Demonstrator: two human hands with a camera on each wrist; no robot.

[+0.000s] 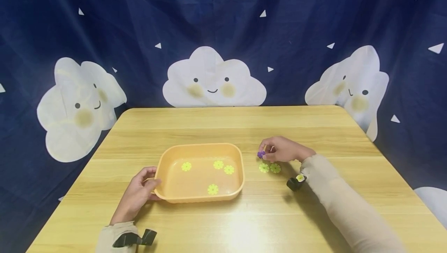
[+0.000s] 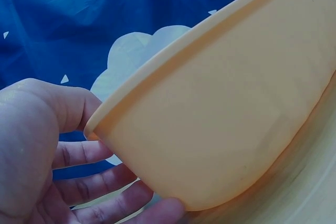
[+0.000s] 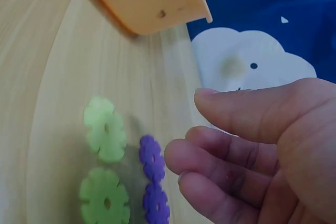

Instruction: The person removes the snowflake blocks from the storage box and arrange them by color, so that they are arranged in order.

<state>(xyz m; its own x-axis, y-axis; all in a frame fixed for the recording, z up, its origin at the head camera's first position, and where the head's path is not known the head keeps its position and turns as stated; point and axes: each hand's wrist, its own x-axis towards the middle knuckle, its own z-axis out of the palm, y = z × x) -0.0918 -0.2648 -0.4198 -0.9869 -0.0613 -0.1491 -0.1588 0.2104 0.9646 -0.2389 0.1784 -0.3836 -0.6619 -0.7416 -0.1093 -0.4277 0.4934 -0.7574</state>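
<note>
An orange plastic basin (image 1: 199, 199) stands on the table with several yellow-green flower-shaped discs inside, one of them a green disc (image 1: 213, 189) near its front wall. My left hand (image 1: 137, 193) grips the basin's left end, thumb over the rim and fingers against the outer wall. Right of the basin, my right hand (image 1: 281, 149) hovers by a purple flower disc (image 1: 261, 154), thumb and fingers apart. In the right wrist view two purple discs, the nearer purple disc (image 3: 156, 203) included, lie beside the fingertips. Two green discs (image 1: 275, 168) lie just in front of that hand.
The wooden table (image 1: 223, 125) spreads around the basin. Behind it hangs a dark blue curtain (image 1: 139, 20) printed with white clouds and triangles. Black straps circle both wrists, including the strap (image 1: 127, 240) on the left sleeve.
</note>
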